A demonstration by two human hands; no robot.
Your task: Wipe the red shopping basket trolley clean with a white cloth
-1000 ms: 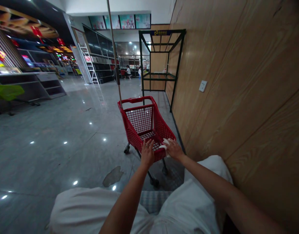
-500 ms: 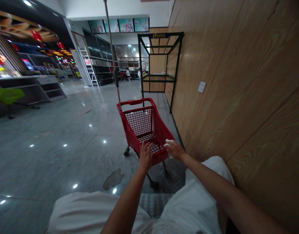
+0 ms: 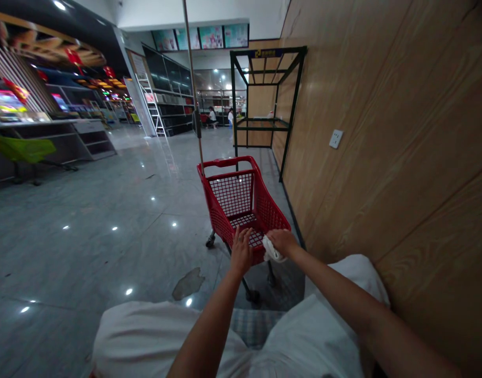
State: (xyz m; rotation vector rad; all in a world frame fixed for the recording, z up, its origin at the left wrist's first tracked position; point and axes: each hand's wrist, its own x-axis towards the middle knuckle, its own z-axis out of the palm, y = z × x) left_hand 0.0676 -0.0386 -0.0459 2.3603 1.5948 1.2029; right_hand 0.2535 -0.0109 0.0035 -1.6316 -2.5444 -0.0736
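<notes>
In front of my knees stands a red plastic shopping cart point(image 3: 221, 220) with grid sides. My left hand point(image 3: 241, 249) lies at the left part of its near rim, fingers stretched out and apart. A crumpled white cloth point(image 3: 272, 251) is in my right hand point(image 3: 282, 241), whose fingers are closed over it at the right part of the same rim. Part of the cloth hangs below the hand, over the outside of the rim. A tall thin pole point(image 3: 191, 68) rises from the cart's far left corner beside the red handle.
A wood-panelled wall point(image 3: 382, 157) runs close along my right. Beyond the cart stands a dark metal frame point(image 3: 293, 115). To the left are a green cart point(image 3: 22, 149) and a counter point(image 3: 95, 137). A ladder point(image 3: 150, 105) leans farther back, near seated and standing people.
My right hand with the cloth has come down a little at the near rim, and more of the cloth shows. My left hand stays at the rim. The whole view has shifted slightly.
</notes>
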